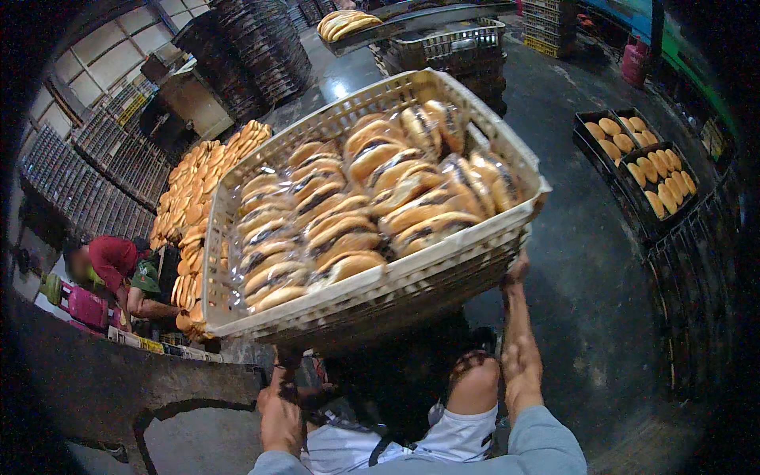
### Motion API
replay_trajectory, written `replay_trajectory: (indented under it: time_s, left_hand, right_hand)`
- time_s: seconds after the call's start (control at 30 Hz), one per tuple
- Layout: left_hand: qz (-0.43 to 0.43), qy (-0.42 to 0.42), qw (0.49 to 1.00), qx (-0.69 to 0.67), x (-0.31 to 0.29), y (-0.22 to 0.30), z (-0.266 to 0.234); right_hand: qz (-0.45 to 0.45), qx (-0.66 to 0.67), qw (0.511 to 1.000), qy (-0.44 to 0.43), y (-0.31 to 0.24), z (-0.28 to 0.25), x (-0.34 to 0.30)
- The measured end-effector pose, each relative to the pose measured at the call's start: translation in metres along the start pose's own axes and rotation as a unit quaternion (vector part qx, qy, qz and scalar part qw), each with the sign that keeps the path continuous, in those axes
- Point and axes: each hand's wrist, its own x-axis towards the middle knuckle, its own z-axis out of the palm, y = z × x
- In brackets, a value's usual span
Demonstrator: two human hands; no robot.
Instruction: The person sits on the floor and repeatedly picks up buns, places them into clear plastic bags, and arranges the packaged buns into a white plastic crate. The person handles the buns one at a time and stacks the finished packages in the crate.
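A cream plastic crate [427,273] fills the middle of the view, tilted with its right side higher. Rows of dark-filled buns in clear wrapping [340,214] lie inside it. Darker layers show under its near side; whether these are further crates I cannot tell. My right hand [516,269] grips the crate's lower right corner. Beneath the near left part, my left hand [289,356] supports the crate, its fingers mostly hidden by the crate and shadow.
Loose buns [190,198] are heaped at left, near a crouching person in red [115,261]. Dark tray stacks [261,47] rise behind. Far ahead stand stacked crates [451,39]. Black trays of buns [657,178] sit at right, and a pink gas cylinder [635,59] stands farther back.
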Motion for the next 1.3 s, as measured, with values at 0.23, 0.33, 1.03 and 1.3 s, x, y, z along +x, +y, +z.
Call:
replay_trajectory:
  time_s: [0.23, 0.33, 1.03, 1.3]
  left_hand:
    - [-0.001, -0.036, 0.999, 0.016, 0.004, -0.010, 0.022]
    - [0.000, -0.013, 1.000, 0.015, -0.007, -0.021, 0.009]
    - [-0.025, 0.012, 0.994, 0.108, -0.037, -0.020, -0.034]
    - [-0.023, 0.008, 0.992, 0.122, -0.023, -0.030, -0.030]
  right_hand:
    - [-0.034, -0.369, 0.927, 0.052, -0.078, -0.063, 0.067]
    - [0.093, -0.191, 0.976, 0.054, -0.085, 0.005, 0.041]
    - [0.070, -0.361, 0.925, -0.092, 0.016, 0.064, -0.038]
    - [0.125, -0.241, 0.962, 0.041, 0.038, 0.038, -0.028]
